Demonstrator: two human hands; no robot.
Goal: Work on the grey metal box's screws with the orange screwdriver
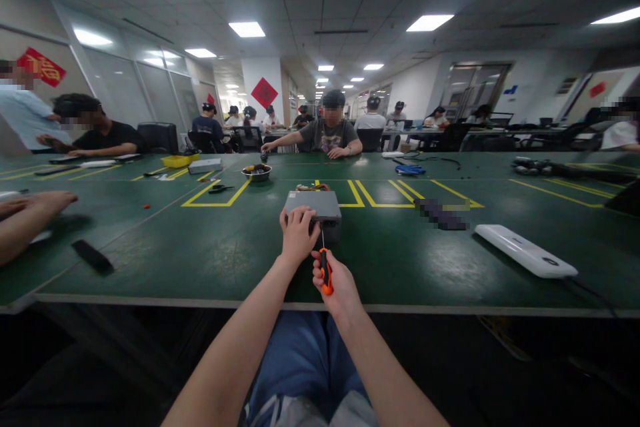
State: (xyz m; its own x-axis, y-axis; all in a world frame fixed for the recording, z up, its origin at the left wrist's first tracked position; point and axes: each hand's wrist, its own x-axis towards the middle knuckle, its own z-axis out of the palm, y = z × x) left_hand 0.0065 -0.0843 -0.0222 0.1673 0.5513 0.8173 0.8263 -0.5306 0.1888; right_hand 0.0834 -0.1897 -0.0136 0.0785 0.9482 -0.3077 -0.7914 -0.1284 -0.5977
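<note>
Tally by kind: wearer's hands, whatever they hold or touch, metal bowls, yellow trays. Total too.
Left hand, right hand: 2
Screwdriver: 1
Grey box: 1
Metal bowl: 1
Yellow tray: 1
Total: 6

Smooth, matt metal box [324, 203]

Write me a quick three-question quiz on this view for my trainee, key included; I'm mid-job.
1. Open: What is the right hand holding?
2. True or false: The left hand is touching the grey metal box.
3. Fill in the blank: A dark ____ runs from the white device on the right of the table.

Key:
1. An orange-and-black screwdriver.
2. True.
3. Cable.
</note>
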